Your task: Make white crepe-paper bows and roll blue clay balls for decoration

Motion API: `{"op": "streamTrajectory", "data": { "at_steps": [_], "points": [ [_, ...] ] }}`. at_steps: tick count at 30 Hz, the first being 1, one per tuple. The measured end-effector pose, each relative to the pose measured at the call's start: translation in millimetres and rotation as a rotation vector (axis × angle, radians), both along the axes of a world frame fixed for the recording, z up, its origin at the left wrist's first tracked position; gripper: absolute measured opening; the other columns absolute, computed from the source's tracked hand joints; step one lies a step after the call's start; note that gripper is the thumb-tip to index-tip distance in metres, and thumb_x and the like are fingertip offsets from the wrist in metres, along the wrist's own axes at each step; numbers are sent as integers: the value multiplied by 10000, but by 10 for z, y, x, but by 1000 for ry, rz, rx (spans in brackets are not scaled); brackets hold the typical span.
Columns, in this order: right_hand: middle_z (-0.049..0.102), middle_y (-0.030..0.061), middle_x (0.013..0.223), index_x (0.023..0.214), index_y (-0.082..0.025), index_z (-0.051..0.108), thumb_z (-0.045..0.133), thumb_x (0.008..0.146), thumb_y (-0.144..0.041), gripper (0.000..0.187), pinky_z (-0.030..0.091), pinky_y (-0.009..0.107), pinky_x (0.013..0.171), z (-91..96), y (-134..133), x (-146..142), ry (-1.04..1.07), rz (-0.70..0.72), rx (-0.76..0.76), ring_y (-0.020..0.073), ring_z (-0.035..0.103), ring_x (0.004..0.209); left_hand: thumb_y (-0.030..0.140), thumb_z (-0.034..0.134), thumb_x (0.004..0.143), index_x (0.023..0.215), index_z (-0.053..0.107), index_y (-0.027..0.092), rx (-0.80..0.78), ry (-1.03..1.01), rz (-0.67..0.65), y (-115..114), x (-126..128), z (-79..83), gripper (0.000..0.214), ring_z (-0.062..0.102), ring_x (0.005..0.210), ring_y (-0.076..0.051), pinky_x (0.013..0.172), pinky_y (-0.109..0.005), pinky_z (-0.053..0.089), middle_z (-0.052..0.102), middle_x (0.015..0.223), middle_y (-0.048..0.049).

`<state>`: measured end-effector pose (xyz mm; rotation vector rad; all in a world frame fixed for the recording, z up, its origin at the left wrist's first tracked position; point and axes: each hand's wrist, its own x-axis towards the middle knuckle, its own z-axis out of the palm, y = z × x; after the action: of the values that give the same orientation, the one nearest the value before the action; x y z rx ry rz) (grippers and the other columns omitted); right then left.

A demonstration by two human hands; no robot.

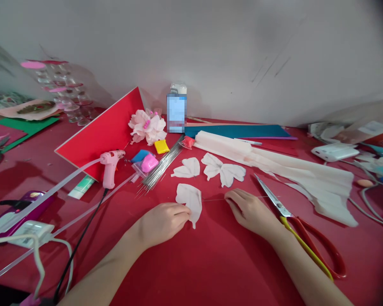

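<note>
My left hand [166, 222] is closed, its fingertips pinching the lower left edge of a pale paper petal [190, 199]. A thin wire [214, 199] runs from the petal's right side towards my right hand [249, 211], whose closed fingers grip it; its far end sticks out towards the scissors. Just behind the hands lie a two-lobed petal piece [187, 168] and a wider cluster of petals [223, 169], flat on the red table. Large scissors [282, 208] with red and yellow handles rest by my right forearm, blades partly closed.
A bundle of metal wires [162, 166] lies behind the petals. Pale crepe paper [274, 163] stretches along the right. At left are a pink glue gun [111, 165], a glue stick [55, 193] and clay packets [149, 162]. A paper flower [148, 127] leans against a red board [98, 131].
</note>
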<state>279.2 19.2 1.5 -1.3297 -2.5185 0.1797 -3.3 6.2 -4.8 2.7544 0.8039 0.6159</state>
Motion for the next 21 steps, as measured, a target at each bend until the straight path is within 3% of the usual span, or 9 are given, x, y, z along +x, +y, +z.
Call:
{"op": "streamTrajectory", "data": {
  "at_steps": [21],
  "points": [
    [628, 86, 855, 914, -180, 559, 377, 920, -155, 184, 470, 302, 650, 31, -7, 8, 14, 11, 15, 187, 594, 736, 56, 429, 882, 911, 647, 141, -15, 16, 2, 0, -4, 6, 236, 653, 886, -141, 831, -267, 544, 695, 979, -42]
  ]
}}
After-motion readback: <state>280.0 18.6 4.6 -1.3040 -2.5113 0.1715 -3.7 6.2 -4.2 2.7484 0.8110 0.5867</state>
